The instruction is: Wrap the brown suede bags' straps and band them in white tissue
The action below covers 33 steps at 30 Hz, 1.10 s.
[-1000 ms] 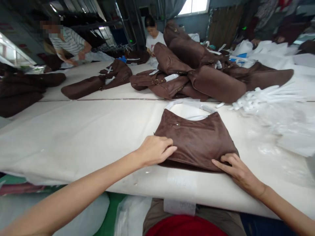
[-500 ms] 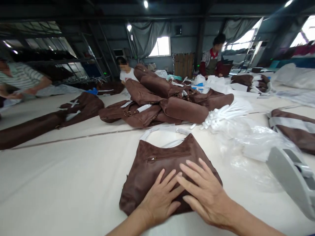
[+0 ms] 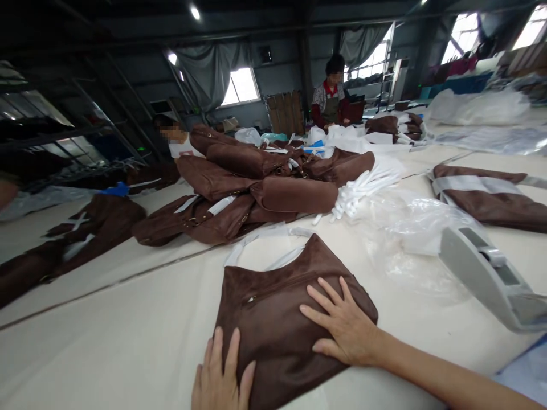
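Note:
A brown leather handbag (image 3: 273,319) lies flat on the pale tabletop, its zipped pocket facing up and its wrapped white handle (image 3: 243,245) stretched away from me. My right hand (image 3: 342,324) rests on the bag's right half with fingers spread. At the bag's lower left edge is my left hand (image 3: 222,373), its fingers extended and touching the leather; the wrist falls outside the view. Neither hand grips anything.
Beyond the bag rises a pile of brown handbags (image 3: 294,195). White wrapped strips (image 3: 359,185) and clear plastic bags (image 3: 410,239) lie right of it. A grey tape dispenser (image 3: 482,273) stands at right. Another wrapped bag (image 3: 491,193) lies behind. A person (image 3: 331,94) works across the table.
My left hand has slid from the bag's middle to its lower left edge. My right hand still lies on the bag. The view has turned right, and the bag appears rotated.

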Motion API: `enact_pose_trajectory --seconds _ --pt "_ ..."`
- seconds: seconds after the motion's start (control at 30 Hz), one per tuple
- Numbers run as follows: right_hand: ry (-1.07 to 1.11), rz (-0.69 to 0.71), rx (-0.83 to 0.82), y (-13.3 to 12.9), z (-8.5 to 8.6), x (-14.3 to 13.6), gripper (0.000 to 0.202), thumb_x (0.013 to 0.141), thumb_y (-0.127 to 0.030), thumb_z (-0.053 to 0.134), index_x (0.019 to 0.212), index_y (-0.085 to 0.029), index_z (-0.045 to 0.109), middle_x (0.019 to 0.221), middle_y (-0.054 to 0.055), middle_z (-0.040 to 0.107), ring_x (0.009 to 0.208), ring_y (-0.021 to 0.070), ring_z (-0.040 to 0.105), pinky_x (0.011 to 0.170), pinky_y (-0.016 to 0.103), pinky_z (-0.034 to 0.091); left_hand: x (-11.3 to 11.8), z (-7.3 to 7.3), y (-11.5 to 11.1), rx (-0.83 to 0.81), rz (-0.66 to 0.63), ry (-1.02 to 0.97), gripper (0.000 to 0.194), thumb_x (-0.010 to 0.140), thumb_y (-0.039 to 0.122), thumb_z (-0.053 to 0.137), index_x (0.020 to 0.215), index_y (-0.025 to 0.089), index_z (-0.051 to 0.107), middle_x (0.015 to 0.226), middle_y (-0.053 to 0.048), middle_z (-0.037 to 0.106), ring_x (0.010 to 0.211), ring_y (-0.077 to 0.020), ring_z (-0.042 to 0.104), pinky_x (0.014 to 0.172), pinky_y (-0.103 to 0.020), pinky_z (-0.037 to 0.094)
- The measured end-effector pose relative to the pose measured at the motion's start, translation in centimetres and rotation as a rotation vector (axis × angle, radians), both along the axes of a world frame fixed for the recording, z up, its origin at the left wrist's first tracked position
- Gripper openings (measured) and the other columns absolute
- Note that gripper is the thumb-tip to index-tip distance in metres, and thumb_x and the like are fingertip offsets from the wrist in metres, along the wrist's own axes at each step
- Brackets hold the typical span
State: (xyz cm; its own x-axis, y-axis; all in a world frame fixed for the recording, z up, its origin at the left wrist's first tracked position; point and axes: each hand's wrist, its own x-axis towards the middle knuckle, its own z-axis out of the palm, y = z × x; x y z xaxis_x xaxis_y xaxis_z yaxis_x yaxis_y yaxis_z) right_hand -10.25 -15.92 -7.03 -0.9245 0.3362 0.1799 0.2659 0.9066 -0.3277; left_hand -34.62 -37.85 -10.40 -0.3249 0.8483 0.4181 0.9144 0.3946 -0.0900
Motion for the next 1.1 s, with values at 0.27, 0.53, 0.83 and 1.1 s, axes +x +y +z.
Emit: enact_pose_trajectory --seconds 0.27,0.53,0.83,1.1 --pt "0.022 0.012 -0.019 0.4 0.2 0.2 0.07 0.094 -0.067 0.043 0.154 -0.034 0.032 0.164 0.011 0.024 0.151 0.0405 0.013 0.108 0.081 0.009 1.7 5.9 3.2 -0.041 -0.171 -0.005 0.059 0.099 0.036 0.039 0.156 0.026 0.028 0.16 -0.012 0.033 0.148 -0.0354 0.028 0.112 -0.062 0.035" --pt "0.128 -0.086 0.05 -0.3 3.3 2.2 0.06 0.1 -0.052 0.043 0.156 -0.032 0.029 0.166 0.008 0.018 0.152 0.0362 0.01 0.114 0.074 0.011 4.1 1.8 6.4 -0.097 -0.408 0.167 0.052 0.095 0.029 0.046 0.147 0.032 0.047 0.154 -0.007 0.045 0.142 -0.0319 0.041 0.118 -0.058 0.024" --pt "0.075 -0.181 0.193 -0.8 -2.9 2.5 0.056 0.098 -0.043 0.05 0.15 -0.025 0.041 0.158 0.014 0.037 0.145 0.0403 0.03 0.107 0.075 0.025 5.8 4.1 5.8 -0.246 -0.358 -0.002 0.054 0.097 0.032 0.051 0.15 0.033 0.04 0.156 -0.008 0.043 0.144 -0.0306 0.038 0.119 -0.059 0.022" --pt "0.435 0.116 0.299 -1.9 2.0 -2.2 0.059 0.101 -0.039 0.042 0.156 -0.018 0.031 0.159 0.022 0.03 0.145 0.0474 0.028 0.105 0.077 0.025 7.6 5.1 5.2 -0.289 -0.32 -0.065 0.049 0.102 0.047 0.033 0.148 0.033 0.043 0.162 0.002 0.031 0.15 -0.0242 0.024 0.12 -0.057 0.024"
